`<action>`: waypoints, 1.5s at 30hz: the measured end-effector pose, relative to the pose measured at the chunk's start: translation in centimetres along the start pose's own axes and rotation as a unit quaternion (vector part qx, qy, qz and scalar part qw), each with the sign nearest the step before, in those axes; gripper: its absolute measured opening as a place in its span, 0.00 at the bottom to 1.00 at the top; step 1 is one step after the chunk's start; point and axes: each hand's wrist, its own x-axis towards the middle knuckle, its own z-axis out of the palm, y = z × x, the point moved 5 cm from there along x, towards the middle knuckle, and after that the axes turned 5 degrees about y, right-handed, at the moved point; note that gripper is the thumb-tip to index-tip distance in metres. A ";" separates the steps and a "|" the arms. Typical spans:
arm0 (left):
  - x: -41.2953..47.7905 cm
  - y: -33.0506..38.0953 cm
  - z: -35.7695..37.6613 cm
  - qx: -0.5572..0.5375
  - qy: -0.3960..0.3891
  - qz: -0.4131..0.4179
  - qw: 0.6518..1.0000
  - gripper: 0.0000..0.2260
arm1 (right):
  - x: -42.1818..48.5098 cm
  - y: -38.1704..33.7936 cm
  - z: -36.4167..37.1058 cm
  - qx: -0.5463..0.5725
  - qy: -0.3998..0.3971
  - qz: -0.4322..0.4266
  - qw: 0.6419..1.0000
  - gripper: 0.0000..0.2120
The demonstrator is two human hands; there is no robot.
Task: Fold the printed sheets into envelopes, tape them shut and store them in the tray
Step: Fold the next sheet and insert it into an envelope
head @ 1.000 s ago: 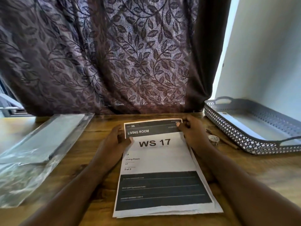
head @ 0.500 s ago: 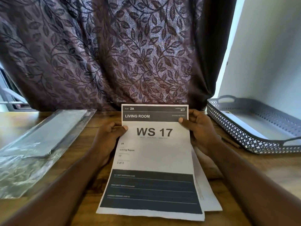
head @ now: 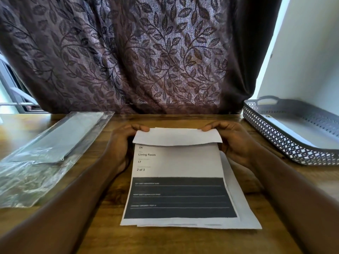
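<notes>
A printed sheet (head: 178, 167) reading "Living Room 17, 2 of 3" lies on top of a small stack of sheets (head: 244, 208) on the wooden table (head: 256, 241). Its top edge is bent over toward me, showing the blank white back as a flap (head: 178, 137). My left hand (head: 122, 143) pinches the flap's left corner, and my right hand (head: 233, 140) pinches its right corner. A grey perforated tray (head: 275, 136) with handles stands at the right and holds a white piece of paper (head: 286, 129).
A clear plastic sleeve (head: 45, 154) holding a grey flat object lies at the left of the table. A dark leaf-patterned curtain (head: 146, 52) hangs behind the table's far edge. A white wall (head: 308, 52) rises behind the tray.
The top sheet was lifted off the stack by its upper edge, then that edge was curled forward and down, hiding the "WS 17" heading. Both hands kept their hold on the corners.
</notes>
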 end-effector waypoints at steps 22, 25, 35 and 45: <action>-3.1 1.7 4.1 0.361 -0.048 0.303 0.881 0.05 | -2.8 -2.2 7.1 -0.543 0.004 -0.351 0.763 0.14; -3.8 1.8 4.6 0.345 -0.078 0.330 0.875 0.04 | -3.2 -2.3 8.0 -0.526 -0.026 -0.351 0.774 0.10; -2.2 2.8 2.4 0.271 -0.053 0.271 0.922 0.10 | -1.6 -3.3 3.4 -0.524 -0.016 -0.236 0.818 0.09; -1.8 3.5 1.3 0.307 0.010 0.295 0.905 0.07 | -1.3 -2.9 1.1 -0.422 0.007 -0.175 0.889 0.14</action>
